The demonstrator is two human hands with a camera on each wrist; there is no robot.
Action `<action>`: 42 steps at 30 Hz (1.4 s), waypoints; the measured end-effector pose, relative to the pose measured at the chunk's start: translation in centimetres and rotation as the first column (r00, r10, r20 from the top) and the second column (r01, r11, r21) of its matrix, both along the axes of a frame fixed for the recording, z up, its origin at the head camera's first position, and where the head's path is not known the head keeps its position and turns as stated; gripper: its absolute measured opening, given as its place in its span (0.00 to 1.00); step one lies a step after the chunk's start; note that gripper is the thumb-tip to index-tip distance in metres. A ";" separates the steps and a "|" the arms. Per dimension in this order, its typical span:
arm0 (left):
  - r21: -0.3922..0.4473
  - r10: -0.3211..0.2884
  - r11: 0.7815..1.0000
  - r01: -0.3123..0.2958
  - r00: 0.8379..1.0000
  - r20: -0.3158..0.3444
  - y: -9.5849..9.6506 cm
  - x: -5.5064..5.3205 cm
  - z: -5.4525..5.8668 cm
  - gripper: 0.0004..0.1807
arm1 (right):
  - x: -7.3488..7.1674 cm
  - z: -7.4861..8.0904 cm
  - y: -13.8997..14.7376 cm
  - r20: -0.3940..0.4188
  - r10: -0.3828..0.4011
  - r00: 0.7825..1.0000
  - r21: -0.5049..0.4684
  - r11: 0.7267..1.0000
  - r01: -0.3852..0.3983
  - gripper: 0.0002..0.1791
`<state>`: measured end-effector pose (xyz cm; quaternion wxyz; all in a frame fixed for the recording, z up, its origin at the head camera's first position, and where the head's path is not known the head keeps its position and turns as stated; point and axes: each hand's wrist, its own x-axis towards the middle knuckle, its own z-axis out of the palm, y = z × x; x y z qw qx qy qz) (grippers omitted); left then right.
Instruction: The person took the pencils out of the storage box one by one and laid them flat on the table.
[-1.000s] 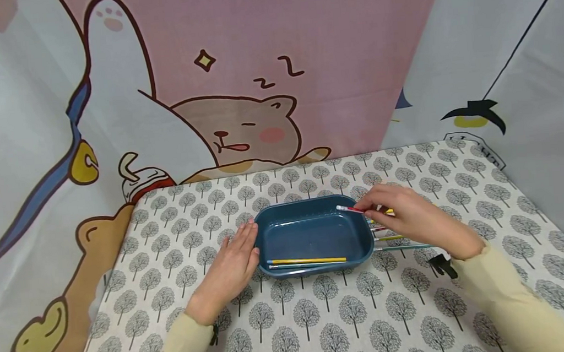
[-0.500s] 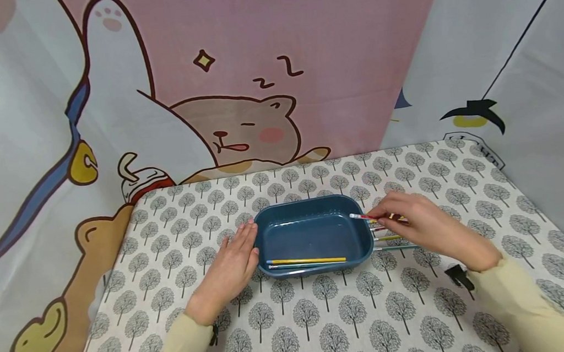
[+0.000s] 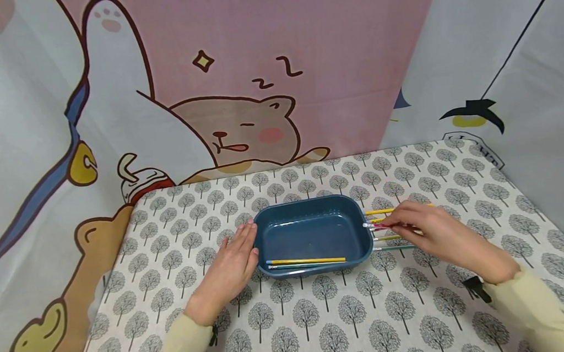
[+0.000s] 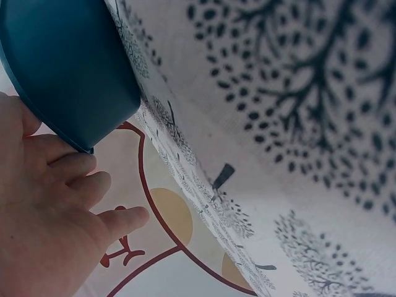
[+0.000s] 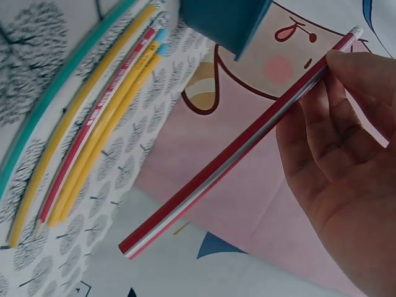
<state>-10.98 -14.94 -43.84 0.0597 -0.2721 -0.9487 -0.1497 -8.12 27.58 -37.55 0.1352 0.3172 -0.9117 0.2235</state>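
My left hand [image 3: 231, 265] rests its fingers along the left end of the dark blue tray [image 3: 307, 237]. In the left wrist view the extended fingers [image 4: 90, 185] lie against the tray's wall [image 4: 80, 74]. My right hand [image 3: 430, 230] pinches a red pencil [image 5: 216, 167] with a silvery stripe, near its white eraser end; the other end looks blunt. This pencil is just outside the tray's right end, over a row of pencils. In the tray, a yellow pencil [image 3: 308, 260] and a thin greyish pencil [image 3: 294, 265] lie side by side along the near wall.
On the tree-print cloth [image 3: 308, 317], right of the tray, lie a green pencil [image 5: 55, 86], several yellow pencils [image 5: 108, 127] and another red pencil [image 5: 93, 117], nearly parallel. Cartoon-printed curtains [image 3: 342, 55] rise behind and beside the table.
My right hand has moved right and a little nearer, carrying the red pencil from over the tray's right end to outside it. The left hand and tray stay still.
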 end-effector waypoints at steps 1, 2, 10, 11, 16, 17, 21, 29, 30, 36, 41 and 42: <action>0.001 0.001 1.000 -0.001 1.000 -0.001 0.0 0.0 0.0 0.29 | 0.1 -0.1 0.1 0.000 -0.004 1.000 0.005 1.000 0.004 0.18; 0.002 -0.001 1.000 0.001 1.000 -0.005 0.0 0.0 0.0 0.29 | 0.3 -0.2 0.3 -0.001 -0.008 1.000 0.011 1.000 0.008 0.18; -0.003 0.002 1.000 -0.002 1.000 -0.009 0.0 -0.1 -0.2 0.29 | 1.1 -1.0 1.5 -0.025 -0.038 0.999 0.059 0.997 0.039 0.20; -0.005 0.003 1.000 -0.003 1.000 -0.006 0.0 -0.1 -0.2 0.29 | 1.2 -1.1 1.6 -0.028 -0.039 0.999 0.062 0.997 0.040 0.21; -0.007 0.004 1.000 -0.004 1.000 0.001 0.0 -0.1 -0.2 0.29 | 1.5 -1.8 2.1 -0.019 -0.044 0.999 0.072 0.996 0.045 0.20; -0.007 0.002 1.000 -0.002 1.000 0.002 0.0 -0.1 -0.2 0.29 | 1.5 -1.9 2.1 -0.014 -0.047 0.999 0.073 0.996 0.048 0.20; -0.005 -0.003 1.000 0.003 1.000 0.002 0.0 -0.1 -0.3 0.29 | 1.7 -2.7 2.5 0.000 -0.045 0.999 0.076 0.996 0.045 0.20; -0.005 -0.004 1.000 0.004 1.000 -0.010 0.0 -0.1 -0.2 0.29 | 1.8 -4.3 2.8 0.018 -0.030 0.999 0.056 0.998 0.029 0.20; -0.003 -0.003 1.000 0.003 1.000 -0.010 0.0 -0.1 -0.2 0.29 | 1.9 -4.4 2.9 0.018 -0.030 0.999 0.055 0.998 0.029 0.20; 0.002 -0.008 1.000 0.008 1.000 -0.008 0.0 -0.1 -0.2 0.29 | 1.9 -5.2 3.0 0.010 -0.032 0.999 0.075 0.997 0.031 0.20; -0.001 -0.010 1.000 0.010 1.000 -0.008 -0.1 -0.2 -0.3 0.29 | 2.0 -5.6 3.0 0.026 -0.049 0.998 0.127 0.991 0.045 0.20; 0.001 -0.009 1.000 0.009 1.000 -0.009 -0.1 -0.2 -0.3 0.29 | 2.0 -5.7 3.0 0.030 -0.050 0.998 0.134 0.990 0.046 0.20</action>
